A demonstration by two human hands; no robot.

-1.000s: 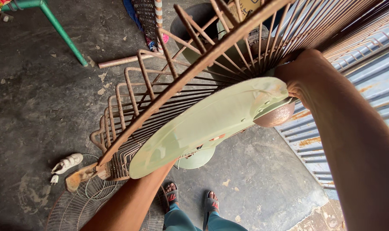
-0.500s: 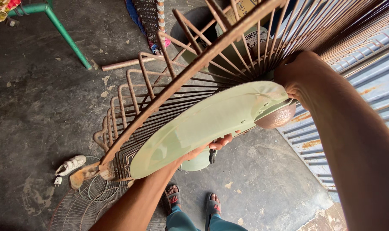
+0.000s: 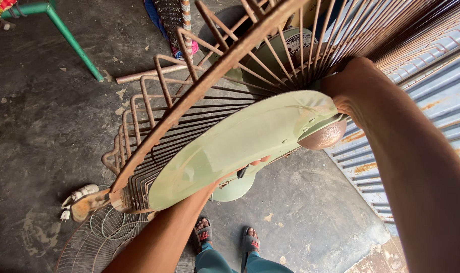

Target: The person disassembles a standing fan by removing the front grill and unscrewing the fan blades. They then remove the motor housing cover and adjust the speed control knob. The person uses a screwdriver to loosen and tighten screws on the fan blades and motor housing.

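Note:
I hold an old fan from above. Its pale green blade (image 3: 240, 146) lies tilted across the middle, with a coppery hub cap (image 3: 325, 136) at its right end. A rusty wire guard (image 3: 189, 106) curves behind and over the blade. My left hand (image 3: 255, 163) comes up from below, and its fingertips curl over the blade's lower edge. At the hub end, my right hand (image 3: 352, 93) grips the fan next to the guard wires, its fingers hidden behind the blade.
A second wire guard (image 3: 96, 237) lies on the dark concrete floor at lower left beside a white plug (image 3: 78, 194). A green metal pipe (image 3: 70, 40) stands at upper left. Corrugated metal sheeting (image 3: 442, 76) closes the right side. My sandalled feet (image 3: 227, 237) stand below.
My left arm has risen from below, and its fingers now show at the blade's lower edge. The right hand and the fan have barely moved.

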